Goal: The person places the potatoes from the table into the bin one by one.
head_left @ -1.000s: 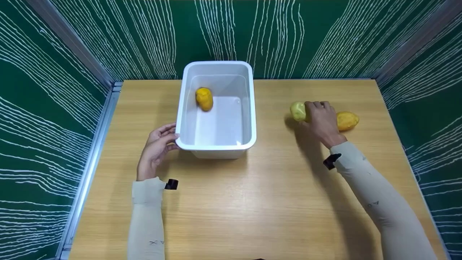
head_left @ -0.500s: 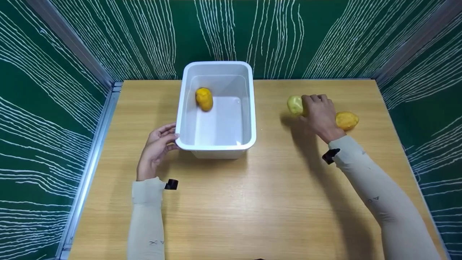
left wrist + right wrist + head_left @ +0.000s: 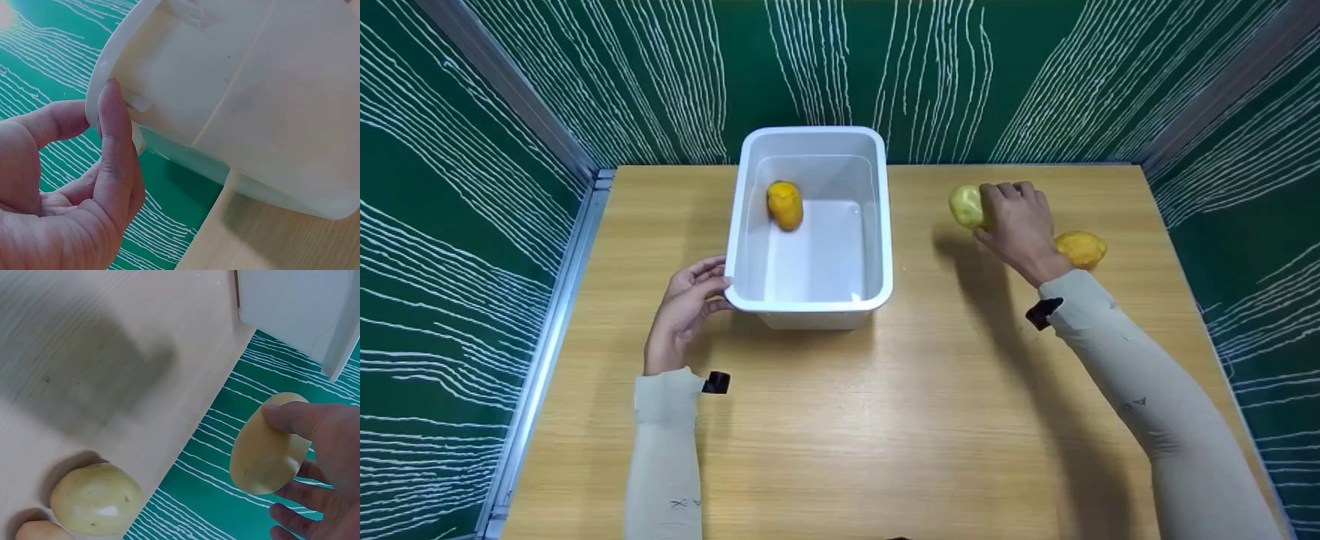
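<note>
A deep white plastic bin (image 3: 810, 308) stands left of centre on the table. My left hand (image 3: 688, 309) pinches its near left rim; in the left wrist view the rim (image 3: 97, 95) lies between thumb and finger. Inside the bin, against its left wall, lies a yellow potato (image 3: 785, 206). My right hand (image 3: 1021, 229) grips a pale yellow-green potato (image 3: 966, 206) raised above the table, thumb on one side and fingers on the other; the right wrist view shows this potato (image 3: 267, 447) whole. Another potato (image 3: 1081, 248) lies behind the right wrist, partly hidden.
The right wrist view shows a potato (image 3: 95, 499) on the tabletop and part of a second potato (image 3: 42, 531) at the bottom edge. Green panels with white lines (image 3: 825, 67) enclose the wooden table (image 3: 855, 435) at the back and both sides.
My right hand has lifted the pale potato and carried it slightly left and toward the back. The left hand and the bin have stayed where they were.
</note>
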Demonstrator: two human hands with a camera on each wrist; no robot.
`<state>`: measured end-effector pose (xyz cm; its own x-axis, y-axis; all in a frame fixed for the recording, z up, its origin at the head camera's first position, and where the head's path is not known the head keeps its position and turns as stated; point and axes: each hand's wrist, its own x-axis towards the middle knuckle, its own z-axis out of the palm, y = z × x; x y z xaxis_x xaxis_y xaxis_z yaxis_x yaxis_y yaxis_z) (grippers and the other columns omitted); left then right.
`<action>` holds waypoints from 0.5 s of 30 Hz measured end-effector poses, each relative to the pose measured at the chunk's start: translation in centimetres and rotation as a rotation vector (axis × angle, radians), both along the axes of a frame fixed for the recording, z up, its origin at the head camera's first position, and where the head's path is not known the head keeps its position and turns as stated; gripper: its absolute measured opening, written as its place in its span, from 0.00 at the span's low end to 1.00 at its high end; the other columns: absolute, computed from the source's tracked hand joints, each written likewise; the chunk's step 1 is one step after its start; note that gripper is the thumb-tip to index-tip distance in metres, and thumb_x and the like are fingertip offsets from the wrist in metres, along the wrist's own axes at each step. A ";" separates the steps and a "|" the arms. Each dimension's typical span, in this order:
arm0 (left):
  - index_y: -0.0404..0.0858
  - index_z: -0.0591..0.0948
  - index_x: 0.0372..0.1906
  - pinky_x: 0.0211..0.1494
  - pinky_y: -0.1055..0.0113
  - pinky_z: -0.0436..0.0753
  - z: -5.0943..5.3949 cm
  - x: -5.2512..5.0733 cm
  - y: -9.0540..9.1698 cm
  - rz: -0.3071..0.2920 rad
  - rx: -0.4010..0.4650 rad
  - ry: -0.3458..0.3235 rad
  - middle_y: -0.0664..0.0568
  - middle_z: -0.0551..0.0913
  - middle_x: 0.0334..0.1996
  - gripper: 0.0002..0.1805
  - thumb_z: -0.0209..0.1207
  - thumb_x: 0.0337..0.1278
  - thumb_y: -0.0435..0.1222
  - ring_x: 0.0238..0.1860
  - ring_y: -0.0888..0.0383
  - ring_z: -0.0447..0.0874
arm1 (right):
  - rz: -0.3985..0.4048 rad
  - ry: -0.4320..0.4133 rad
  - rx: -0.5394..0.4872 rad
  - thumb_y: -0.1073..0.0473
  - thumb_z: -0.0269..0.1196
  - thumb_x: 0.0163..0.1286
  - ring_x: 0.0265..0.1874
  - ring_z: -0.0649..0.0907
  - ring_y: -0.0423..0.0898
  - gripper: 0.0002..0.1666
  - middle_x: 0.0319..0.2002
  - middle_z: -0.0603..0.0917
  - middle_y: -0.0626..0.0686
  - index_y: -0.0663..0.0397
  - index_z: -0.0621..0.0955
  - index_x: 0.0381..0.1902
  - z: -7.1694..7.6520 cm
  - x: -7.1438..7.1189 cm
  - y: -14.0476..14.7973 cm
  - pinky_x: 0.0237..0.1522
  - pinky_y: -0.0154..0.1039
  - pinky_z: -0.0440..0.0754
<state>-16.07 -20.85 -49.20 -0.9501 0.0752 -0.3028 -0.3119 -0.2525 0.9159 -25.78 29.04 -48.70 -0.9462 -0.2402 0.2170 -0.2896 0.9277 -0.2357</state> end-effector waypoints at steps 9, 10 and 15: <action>0.26 0.71 0.69 0.37 0.69 0.92 0.0 0.0 -0.1 -0.005 -0.004 0.005 0.52 0.83 0.43 0.24 0.55 0.70 0.21 0.38 0.58 0.87 | 0.022 0.011 -0.001 0.62 0.78 0.60 0.60 0.76 0.71 0.37 0.60 0.82 0.71 0.68 0.76 0.64 1.1 -0.6 -1.0 0.65 0.70 0.75; 0.25 0.71 0.69 0.37 0.69 0.92 -0.1 0.0 -0.1 -0.007 -0.002 0.006 0.52 0.83 0.43 0.24 0.55 0.70 0.21 0.38 0.58 0.87 | 0.023 0.009 0.001 0.62 0.78 0.60 0.60 0.76 0.71 0.38 0.60 0.81 0.71 0.68 0.76 0.65 1.3 -0.6 -1.2 0.65 0.70 0.75; 0.25 0.70 0.70 0.36 0.70 0.91 0.1 0.0 0.0 -0.002 -0.016 0.001 0.53 0.83 0.42 0.25 0.55 0.70 0.21 0.37 0.59 0.86 | 0.032 0.008 0.008 0.62 0.78 0.61 0.60 0.75 0.71 0.38 0.61 0.81 0.71 0.68 0.76 0.65 1.7 -0.8 -1.7 0.67 0.71 0.74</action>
<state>-16.06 -20.82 -49.14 -0.9503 0.0725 -0.3027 -0.3112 -0.2369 0.9203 -26.62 27.36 -46.99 -0.9363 -0.2719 0.2225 -0.3207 0.9199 -0.2256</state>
